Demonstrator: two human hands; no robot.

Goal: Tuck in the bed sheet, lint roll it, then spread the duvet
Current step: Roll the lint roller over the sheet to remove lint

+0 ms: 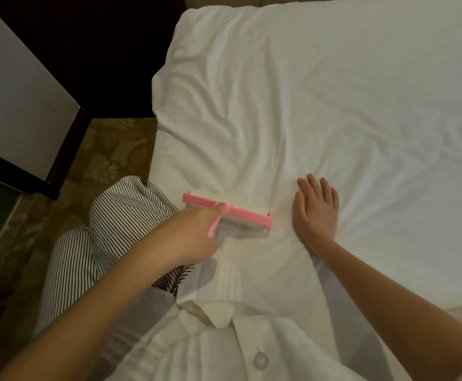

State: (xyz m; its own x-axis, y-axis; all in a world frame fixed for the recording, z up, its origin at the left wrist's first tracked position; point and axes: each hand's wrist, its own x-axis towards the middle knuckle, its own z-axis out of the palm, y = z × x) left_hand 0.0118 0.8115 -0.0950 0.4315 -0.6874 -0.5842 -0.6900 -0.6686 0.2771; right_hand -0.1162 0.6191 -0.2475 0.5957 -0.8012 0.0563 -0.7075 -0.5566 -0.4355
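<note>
Left grip holds pink lint roller by its handle, roller on white bed sheet near left bed edge. Right grip flat, fingers straight, pressing sheet just right of roller.

A gold floral carpet covers the dim floor at left, beside dark-framed, pale-topped furniture.

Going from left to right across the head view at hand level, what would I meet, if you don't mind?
From the left: patterned carpet → striped trouser leg → left hand holding the pink lint roller → right hand, laid flat → white bed sheet.
</note>
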